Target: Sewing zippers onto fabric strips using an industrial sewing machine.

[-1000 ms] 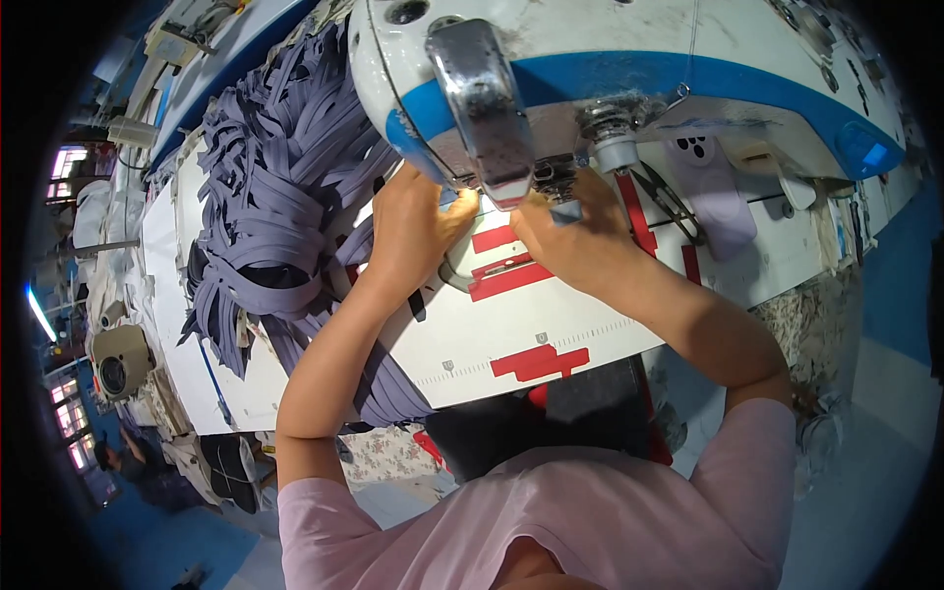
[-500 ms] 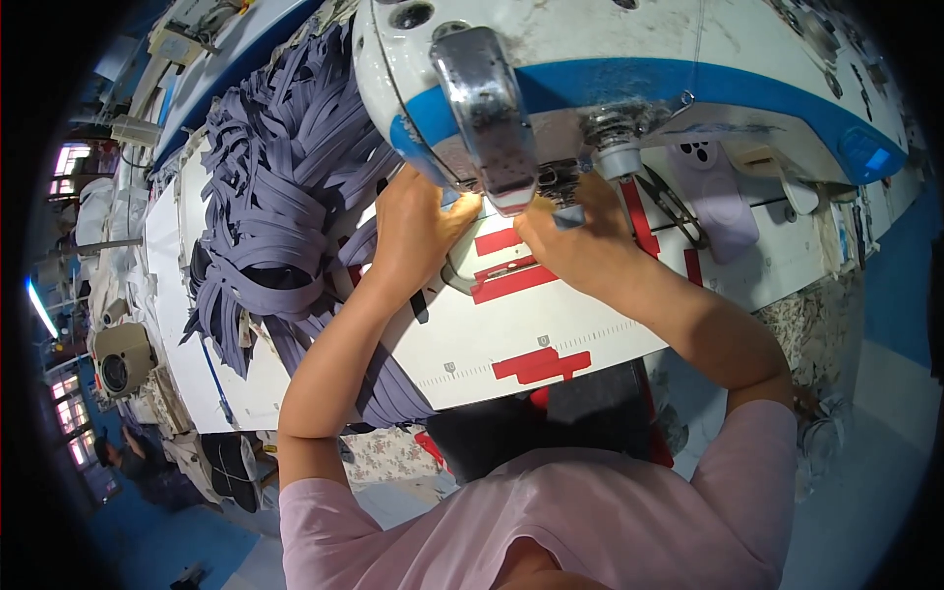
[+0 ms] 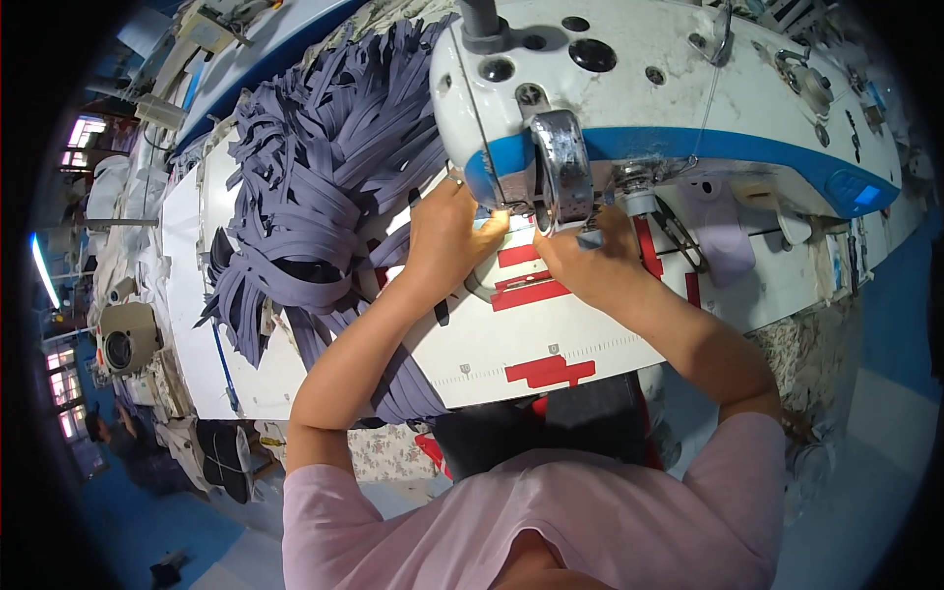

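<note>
A white and blue sewing machine (image 3: 669,143) spans the top, its metal front part (image 3: 562,167) coming down between my hands. Beside the needle area, my left hand (image 3: 447,236) is closed, thumb stretched toward the lit spot. My right hand (image 3: 595,258) is closed on the other side, fingers bent under the machine head. A small blue-grey piece (image 3: 590,239) shows at its fingers. What either hand pinches is hidden by the fingers and the machine. A large heap of grey-purple fabric strips (image 3: 295,211) lies left of my left hand, with some strips hanging over the front edge.
Red tape strips (image 3: 531,293) and a printed ruler scale mark the white table (image 3: 462,344). Black scissors (image 3: 680,236) and a pale lilac holder (image 3: 723,236) lie right of my right hand. Another person (image 3: 128,442) is far off at the left.
The whole view has shifted, so machine, heap and hands appear a little lower and further right. Both hands stay at the needle area in nearly the same pose.
</note>
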Demonstrator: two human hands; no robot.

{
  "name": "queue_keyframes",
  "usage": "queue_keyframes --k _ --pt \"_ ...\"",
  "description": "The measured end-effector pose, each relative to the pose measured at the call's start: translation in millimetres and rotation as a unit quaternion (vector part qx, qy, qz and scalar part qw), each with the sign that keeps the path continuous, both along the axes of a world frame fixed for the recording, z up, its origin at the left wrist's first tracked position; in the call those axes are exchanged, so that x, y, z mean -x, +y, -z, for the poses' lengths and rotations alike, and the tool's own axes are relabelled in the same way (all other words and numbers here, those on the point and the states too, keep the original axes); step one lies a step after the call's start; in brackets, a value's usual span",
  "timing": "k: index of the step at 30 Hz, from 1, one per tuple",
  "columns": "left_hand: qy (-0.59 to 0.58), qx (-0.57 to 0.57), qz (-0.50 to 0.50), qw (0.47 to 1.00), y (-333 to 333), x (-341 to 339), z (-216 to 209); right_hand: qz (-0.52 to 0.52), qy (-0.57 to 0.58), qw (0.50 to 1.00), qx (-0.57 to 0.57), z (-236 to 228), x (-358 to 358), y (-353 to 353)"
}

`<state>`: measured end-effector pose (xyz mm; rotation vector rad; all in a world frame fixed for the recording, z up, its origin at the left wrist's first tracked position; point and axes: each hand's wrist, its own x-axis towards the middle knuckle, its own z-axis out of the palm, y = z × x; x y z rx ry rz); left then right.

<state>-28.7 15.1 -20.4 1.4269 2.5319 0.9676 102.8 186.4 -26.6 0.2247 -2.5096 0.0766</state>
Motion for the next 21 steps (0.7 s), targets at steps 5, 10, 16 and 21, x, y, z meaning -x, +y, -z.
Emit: queue_keyframes --k 5,10,16,21 --pt "0.002 -0.076 0.008 0.997 4 5 -1 -0.021 0.051 0.998 0.026 51 14 9" --pt "0.036 0.017 -0.051 0.998 -6 -5 -20 0.061 -0.103 0.963 0.24 42 10 15" --pt "0.048 0.177 -0.107 0.977 -48 -13 -32 0.079 -0.262 0.961 0.027 28 -3 15" --pt "0.053 0.04 -0.136 0.989 -107 79 -118 0.056 -0.157 0.986 -0.009 10 -18 13"
